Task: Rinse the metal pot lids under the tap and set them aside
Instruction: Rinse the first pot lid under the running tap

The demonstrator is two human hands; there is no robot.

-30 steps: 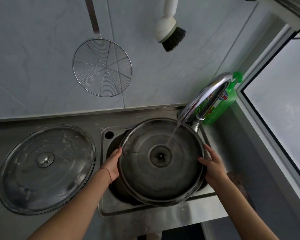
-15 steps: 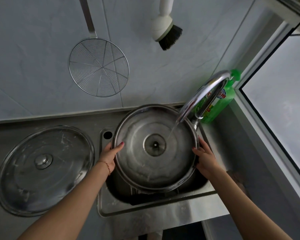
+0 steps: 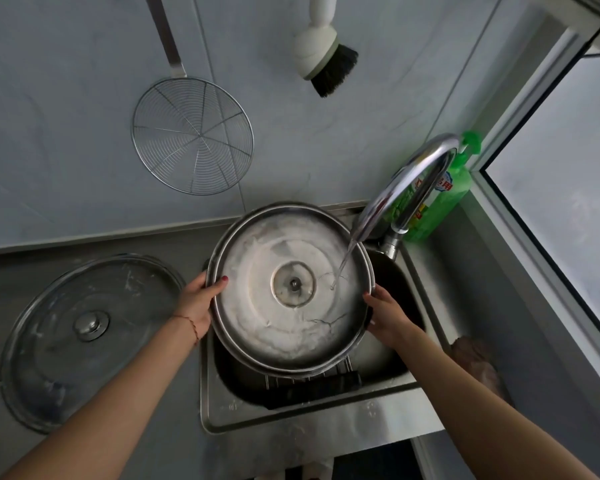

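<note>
Steel, dull and filmed with whitish residue, fills the middle of my view: the metal pot lid (image 3: 290, 289) that I hold over the sink (image 3: 291, 407), underside up, tilted with its far rim raised toward the wall. My left hand (image 3: 196, 306) grips its left rim, thumb curled over the edge onto the inner face, a thin red cord at the wrist. My right hand (image 3: 387, 315) clasps the right rim, fingers wrapped behind the edge. A thin stream of water (image 3: 343, 265) runs from the curved chrome tap (image 3: 409, 188) and lands on the lid's right side, just right of the round centre boss with its small screw. Under the lid, a wire rack (image 3: 312, 374) shows in the dark basin.

The sink is set into the grey surface (image 3: 174, 441) toward its right end. To the left of the sink, the second lid (image 3: 84, 337) lies flat on the surface with its knob up, streaked with pale marks, close to my left wrist but apart from it. Behind the tap, in the back right corner of the surface, stands a green detergent bottle (image 3: 447, 199). On the wall above hang a round wire skimmer (image 3: 193, 136) and a white brush with black bristles (image 3: 323, 57). A crumpled brownish thing (image 3: 478, 365) sits on the surface right of the sink; I cannot tell what it is.
</note>
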